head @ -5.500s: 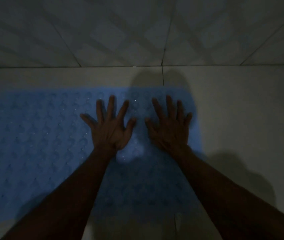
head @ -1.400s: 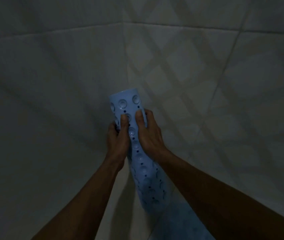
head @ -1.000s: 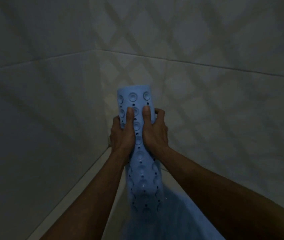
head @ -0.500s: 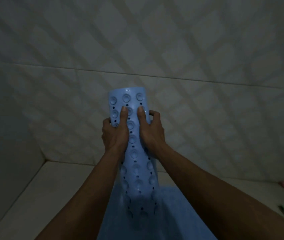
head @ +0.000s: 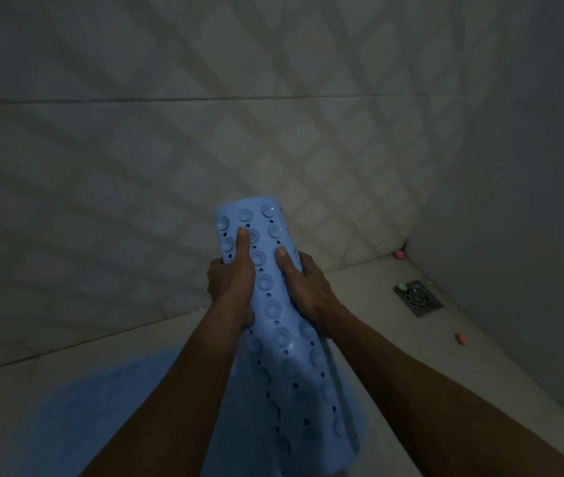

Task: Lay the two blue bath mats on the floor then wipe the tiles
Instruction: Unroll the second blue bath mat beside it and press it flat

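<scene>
A rolled blue bath mat (head: 275, 325) with suction cups and small holes stands upright in front of me, held off the floor. My left hand (head: 232, 280) grips its left side and my right hand (head: 308, 287) grips its right side, thumbs on the front. A second blue bath mat (head: 101, 404) lies flat on the floor at the lower left, partly hidden by my left forearm. The room is dim.
Patterned wall tiles (head: 273, 115) rise ahead and at the right. A metal floor drain (head: 418, 298) sits in the right corner with a small green thing (head: 401, 286) on it. A pink object (head: 399, 254) lies in the corner and an orange one (head: 459, 338) on the floor.
Both hands went from pressing the flat mat to holding the rolled mat upright. My view has since swung right, bringing the drain corner and the laid mat into sight.
</scene>
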`<state>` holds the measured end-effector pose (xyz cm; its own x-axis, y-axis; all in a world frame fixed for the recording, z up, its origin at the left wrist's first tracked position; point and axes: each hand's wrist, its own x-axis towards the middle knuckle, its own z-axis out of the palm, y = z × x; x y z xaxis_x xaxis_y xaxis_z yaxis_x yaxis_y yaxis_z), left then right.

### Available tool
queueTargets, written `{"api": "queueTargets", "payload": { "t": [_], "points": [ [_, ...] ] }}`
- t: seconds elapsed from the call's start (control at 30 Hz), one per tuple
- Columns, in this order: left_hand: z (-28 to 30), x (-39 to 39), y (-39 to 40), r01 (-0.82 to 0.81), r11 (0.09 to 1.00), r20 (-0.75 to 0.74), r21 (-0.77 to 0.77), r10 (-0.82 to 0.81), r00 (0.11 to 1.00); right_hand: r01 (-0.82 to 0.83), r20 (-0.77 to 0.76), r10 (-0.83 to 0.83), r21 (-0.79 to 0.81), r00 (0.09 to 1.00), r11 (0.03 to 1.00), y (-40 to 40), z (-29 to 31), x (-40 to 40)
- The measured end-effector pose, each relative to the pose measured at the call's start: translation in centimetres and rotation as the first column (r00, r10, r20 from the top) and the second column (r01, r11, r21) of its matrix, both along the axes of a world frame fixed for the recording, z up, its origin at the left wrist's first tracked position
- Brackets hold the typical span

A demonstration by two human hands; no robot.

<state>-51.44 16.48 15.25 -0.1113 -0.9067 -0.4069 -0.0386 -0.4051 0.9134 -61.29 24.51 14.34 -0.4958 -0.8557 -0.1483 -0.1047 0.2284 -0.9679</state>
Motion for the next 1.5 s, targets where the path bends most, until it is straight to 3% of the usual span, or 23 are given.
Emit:
{"api": "queueTargets", "payload": {
  "t": [0.2, 0.4, 0.87, 1.13, 1.5],
  "points": [
    [-3.5, -5.7, 3.9, 0.230, 0.971, 0.044, 0.063, -0.233, 0.971, 0.157, 0.078, -0.163, 0.080, 0.984, 0.984, 4.5, -5.0, -6.0],
    [-7.0, -10.0, 10.2, 0.290, 0.947, 0.100, -0.135, -0.278, 0.955, 0.196, 0.155, -0.214, 0.125, 0.964, 0.973, 7.7, -7.4, -11.8],
    [-9.7, -11.4, 25.2, -0.011, 0.997, 0.379, -0.077, 0.039, 0.925, -0.120, 0.331, 0.034, 0.241, 0.943, 0.963, 16.9, -11.8, -13.9],
    [-11.6, -7.5, 29.6, -0.060, 0.996, 0.267, -0.060, 0.074, 0.961, -0.243, 0.366, 0.173, 0.154, 0.914, 0.958, 21.4, -13.8, -10.7],
    [-17.6, 0.8, 32.4, -0.052, 0.998, 0.124, -0.033, 0.056, 0.991, -0.157, 0.145, 0.122, 0.263, 0.982, 0.952, 26.7, -16.9, -1.5]
  ]
}}
